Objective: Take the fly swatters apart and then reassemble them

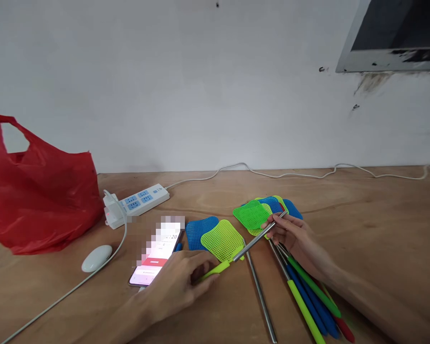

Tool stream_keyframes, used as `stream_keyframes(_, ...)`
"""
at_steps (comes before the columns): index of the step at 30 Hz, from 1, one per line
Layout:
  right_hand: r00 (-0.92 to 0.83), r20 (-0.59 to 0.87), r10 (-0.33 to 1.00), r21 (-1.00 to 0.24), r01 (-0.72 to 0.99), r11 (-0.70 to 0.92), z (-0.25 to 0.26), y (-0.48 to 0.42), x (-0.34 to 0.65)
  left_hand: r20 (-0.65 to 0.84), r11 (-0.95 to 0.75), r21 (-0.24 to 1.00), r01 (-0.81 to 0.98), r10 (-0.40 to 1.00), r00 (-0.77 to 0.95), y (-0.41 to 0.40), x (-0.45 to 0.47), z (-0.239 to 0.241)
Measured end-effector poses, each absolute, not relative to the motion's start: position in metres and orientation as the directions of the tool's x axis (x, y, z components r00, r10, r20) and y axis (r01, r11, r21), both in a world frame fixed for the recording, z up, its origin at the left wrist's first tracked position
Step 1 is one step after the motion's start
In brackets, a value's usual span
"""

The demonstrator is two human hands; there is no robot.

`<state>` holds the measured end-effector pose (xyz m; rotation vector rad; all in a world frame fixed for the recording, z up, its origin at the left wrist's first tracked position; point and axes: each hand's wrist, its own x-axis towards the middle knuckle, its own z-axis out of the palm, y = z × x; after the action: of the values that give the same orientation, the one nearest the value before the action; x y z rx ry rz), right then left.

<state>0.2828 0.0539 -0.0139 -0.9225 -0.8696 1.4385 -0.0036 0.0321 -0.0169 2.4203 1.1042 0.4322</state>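
Wooden table (229,317) before pale wall (215,95), left hand (181,274) and right hand (297,239) around one yellow-handled rod (255,241)

The rod (251,243) is glossy metal, its grip (217,271) matt plastic, the tabletop (361,215) wood.

1 red plastic bag (39,200), white power strip (139,202) beside it, white mouse (96,258), lit phone (154,263), thin cable (283,176) near the wall (215,95)

Left hand (181,279) is gripping with curled fingers (198,258). Right hand (295,234) is pinching, its forearm (372,294) slanting in from lower right.
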Motion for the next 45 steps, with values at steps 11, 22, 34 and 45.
stream_keyframes(11,-0.128,-0.022,0.992,-0.911,-0.406,-0.073,-0.013,0.049,0.282,0.129,-0.571,0.526,0.630,0.786,0.605,0.032,-0.006,-0.018)
stream_keyframes(22,-0.217,0.033,0.976,-0.986,-0.170,-0.005,-0.017,0.042,0.278,0.194,-0.580,0.544,0.607,0.790,0.581,0.031,-0.006,-0.021)
stream_keyframes(34,-0.410,0.113,0.905,-0.935,0.264,0.236,-0.016,0.029,0.283,0.230,-0.621,0.574,0.534,0.748,0.623,0.029,-0.005,-0.022)
stream_keyframes(45,-0.186,0.134,0.973,-0.988,-0.097,0.118,-0.016,0.040,0.282,0.296,-0.636,0.556,0.535,0.753,0.588,0.025,-0.002,-0.006)
